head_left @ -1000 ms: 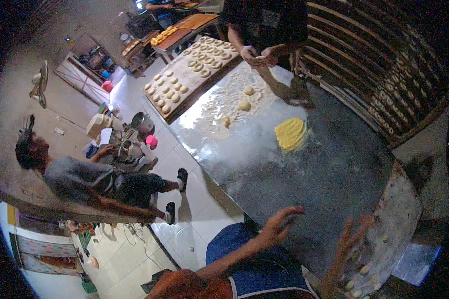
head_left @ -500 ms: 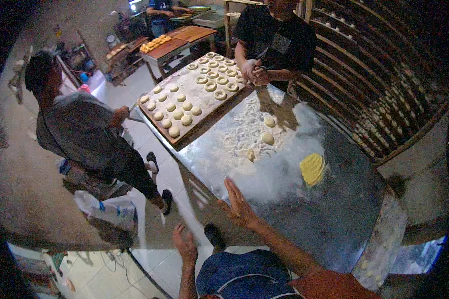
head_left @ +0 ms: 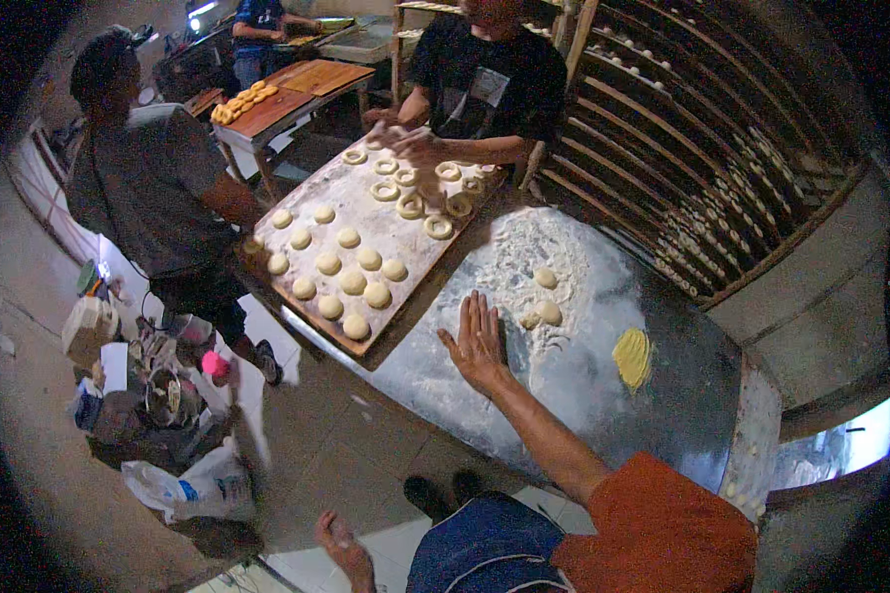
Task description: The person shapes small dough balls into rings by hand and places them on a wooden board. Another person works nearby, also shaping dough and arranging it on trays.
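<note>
My right hand is open over the floured near part of the metal table, its fingers stretched toward the far side. Whether the palm touches the surface is hard to tell. Just right of it, dough balls rest in scattered flour. Farther right lies a flat yellow patch of dough or fat. My left hand hangs low beside the blue apron, away from the table, with loose fingers and nothing in them. Beyond my right hand, a floured wooden board carries dough balls and dough rings.
Across the table a person in a black shirt works over the rings. A person in grey stands left by the board. Slatted racks hold dough at the right. Bags and clutter sit on the floor at left.
My right hand has moved forward over the floured table. My left hand has dropped lower. The person across has moved their hands left over the dough rings, and the view has shifted.
</note>
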Tool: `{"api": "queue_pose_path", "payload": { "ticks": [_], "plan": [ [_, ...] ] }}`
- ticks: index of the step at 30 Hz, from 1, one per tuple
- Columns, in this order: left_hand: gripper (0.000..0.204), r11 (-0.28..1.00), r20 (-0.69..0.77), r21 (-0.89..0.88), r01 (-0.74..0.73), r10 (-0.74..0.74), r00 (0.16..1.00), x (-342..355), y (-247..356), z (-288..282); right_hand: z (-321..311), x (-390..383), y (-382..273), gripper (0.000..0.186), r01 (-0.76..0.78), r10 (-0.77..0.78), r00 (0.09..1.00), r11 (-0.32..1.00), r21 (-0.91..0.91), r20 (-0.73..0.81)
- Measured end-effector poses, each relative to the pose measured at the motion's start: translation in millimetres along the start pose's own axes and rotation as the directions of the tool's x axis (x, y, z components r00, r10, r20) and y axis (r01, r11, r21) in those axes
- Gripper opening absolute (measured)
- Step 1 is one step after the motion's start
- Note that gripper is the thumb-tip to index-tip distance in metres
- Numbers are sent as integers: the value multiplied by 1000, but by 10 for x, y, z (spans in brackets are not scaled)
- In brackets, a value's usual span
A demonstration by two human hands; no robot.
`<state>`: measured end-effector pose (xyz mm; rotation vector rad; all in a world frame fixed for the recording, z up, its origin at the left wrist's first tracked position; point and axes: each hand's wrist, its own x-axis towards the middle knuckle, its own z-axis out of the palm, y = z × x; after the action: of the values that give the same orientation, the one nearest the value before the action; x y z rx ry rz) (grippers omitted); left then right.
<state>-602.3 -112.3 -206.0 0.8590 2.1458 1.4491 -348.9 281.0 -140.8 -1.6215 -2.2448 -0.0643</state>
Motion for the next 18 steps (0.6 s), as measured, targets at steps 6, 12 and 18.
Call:
{"api": "queue_pose_path", "payload": {
  "ticks": [6, 12, 18],
  "plan": [
    [31, 899, 377, -308, -310, 415, 828, 1024, 2070, 1966, 91, -83, 272, 79, -92, 99, 995, 884, 459, 10],
    [62, 872, 598, -489, 16, 321, 735, 961, 2213, 3668, -123, 100, 472, 81, -433, 221, 901, 438, 788, 373],
    [81, 452, 474, -820, 352, 192, 859, 1245, 2254, 3803, 215, 162, 163, 85, -568, 129, 822, 255, 782, 555]
  ]
}}
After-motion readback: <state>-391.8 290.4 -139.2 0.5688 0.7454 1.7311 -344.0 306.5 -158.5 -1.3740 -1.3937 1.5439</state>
